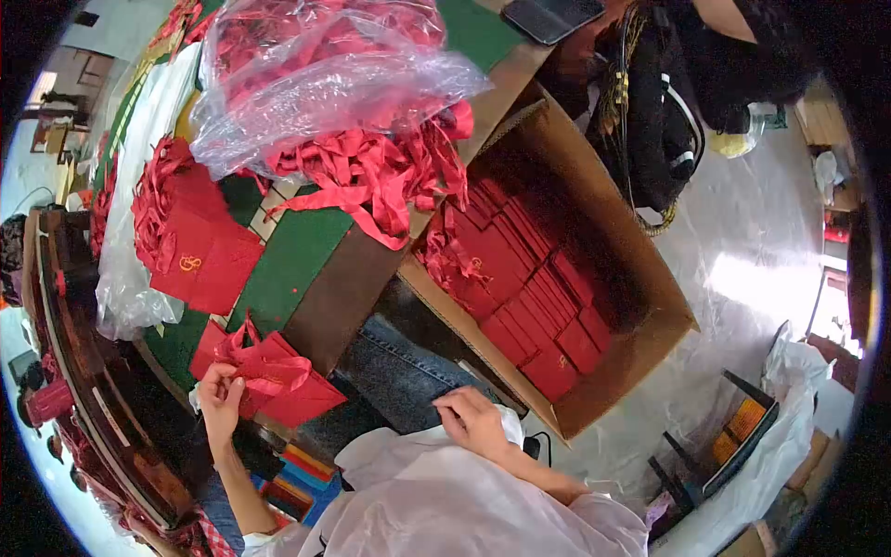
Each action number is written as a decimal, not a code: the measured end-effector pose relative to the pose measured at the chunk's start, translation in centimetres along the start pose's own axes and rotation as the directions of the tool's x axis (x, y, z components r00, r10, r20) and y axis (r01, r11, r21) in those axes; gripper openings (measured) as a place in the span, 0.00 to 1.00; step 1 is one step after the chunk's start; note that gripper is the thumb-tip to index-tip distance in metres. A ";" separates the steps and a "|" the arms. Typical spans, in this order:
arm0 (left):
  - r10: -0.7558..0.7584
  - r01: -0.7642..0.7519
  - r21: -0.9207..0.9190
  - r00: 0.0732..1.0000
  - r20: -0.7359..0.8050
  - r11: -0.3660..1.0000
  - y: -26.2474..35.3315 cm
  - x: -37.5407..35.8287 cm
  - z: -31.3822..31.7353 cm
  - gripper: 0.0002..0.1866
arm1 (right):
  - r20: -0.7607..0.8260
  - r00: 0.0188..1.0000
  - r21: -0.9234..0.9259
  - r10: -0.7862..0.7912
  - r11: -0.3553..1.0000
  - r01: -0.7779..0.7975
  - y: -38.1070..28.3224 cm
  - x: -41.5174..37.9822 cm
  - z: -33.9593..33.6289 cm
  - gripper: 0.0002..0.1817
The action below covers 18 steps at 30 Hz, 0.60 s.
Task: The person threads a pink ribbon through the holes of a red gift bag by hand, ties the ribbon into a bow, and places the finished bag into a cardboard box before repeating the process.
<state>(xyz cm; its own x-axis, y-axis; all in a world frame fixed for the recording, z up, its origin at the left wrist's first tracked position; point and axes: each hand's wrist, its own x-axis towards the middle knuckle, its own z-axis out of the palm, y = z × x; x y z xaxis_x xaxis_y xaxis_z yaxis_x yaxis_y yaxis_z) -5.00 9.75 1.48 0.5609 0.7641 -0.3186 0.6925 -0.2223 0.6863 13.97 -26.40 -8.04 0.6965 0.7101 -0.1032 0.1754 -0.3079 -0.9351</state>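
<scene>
My left hand [220, 401] is at the lower left, its thumb and fingers pinched at the near edge of a red paper bag [299, 405] with a red ribbon [278, 371] looped across it. This bag lies at the table's near edge, partly over another red piece. My right hand [473, 423] hovers over my jeans [408, 367], its fingers curled in together and nothing showing in them. Just beyond the left hand's bag is a stack of red bags [212, 243] with a gold emblem and bunched ribbons.
A cardboard box [640, 357] with rows of red bags [529, 288] stands on the right. A clear plastic sack [334, 93] spills red ribbons [371, 176] over the green table top [302, 249]. A dark phone [554, 17] and a person in black [742, 56] are at the far side.
</scene>
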 end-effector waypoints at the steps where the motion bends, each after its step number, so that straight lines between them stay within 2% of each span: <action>1: -0.020 0.020 0.005 1.000 -0.005 1.000 0.4 0.0 0.0 0.07 | -0.009 1.000 0.003 -0.023 1.000 0.023 -0.1 0.1 0.1 0.08; 5: 0.032 -0.032 0.022 0.999 -0.002 0.999 -0.1 0.2 -0.1 0.07 | 0.028 0.999 0.010 -0.037 0.999 0.037 -0.4 0.9 0.2 0.08; 8: 0.020 -0.019 -0.038 1.000 0.017 0.999 0.9 -0.2 0.2 0.07 | 0.047 0.994 0.036 -0.099 0.995 0.097 -1.4 3.1 0.6 0.10; 9: 0.082 -0.081 0.094 0.997 -0.012 0.992 1.9 -0.5 0.7 0.07 | 0.042 0.983 0.059 -0.178 0.983 0.176 -2.2 4.6 0.8 0.11; 10: 0.146 -0.134 0.224 0.989 -0.037 0.965 3.0 -1.0 1.1 0.06 | 0.038 0.965 0.080 -0.260 0.963 0.256 -3.2 6.3 1.0 0.13; 11: 0.153 -0.139 0.222 0.987 -0.046 0.965 4.0 -1.4 1.6 0.06 | 0.021 0.942 0.116 -0.334 0.937 0.329 -4.4 8.0 1.3 0.15; 13: 0.359 -0.312 0.408 0.932 -0.043 0.858 6.2 -2.0 2.5 0.07 | -0.030 0.883 0.159 -0.469 0.869 0.468 -7.8 11.4 2.5 0.17; 14: 0.433 -0.372 0.413 0.899 -0.062 0.832 7.2 -2.1 3.1 0.08 | -0.061 0.846 0.167 -0.529 0.830 0.532 -9.5 12.9 3.5 0.18; 17: 0.445 -0.388 0.425 0.895 -0.040 0.818 8.9 -3.0 3.6 0.08 | 0.041 0.704 0.363 -0.709 0.667 0.651 -11.6 16.0 8.7 0.16; 18: 0.436 -0.378 0.479 0.900 -0.011 0.792 8.5 -3.1 3.1 0.08 | 0.167 0.690 0.275 -0.704 0.706 0.653 -12.1 16.5 10.1 0.15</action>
<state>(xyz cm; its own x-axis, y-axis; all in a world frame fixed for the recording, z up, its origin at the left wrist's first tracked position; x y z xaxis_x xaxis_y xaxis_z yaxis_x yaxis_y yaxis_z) 0.55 3.58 6.23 0.8021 0.5969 0.0199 0.5535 -0.7554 0.3508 16.29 -4.58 -1.89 0.2412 0.8128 0.5303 0.3870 0.4205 -0.8206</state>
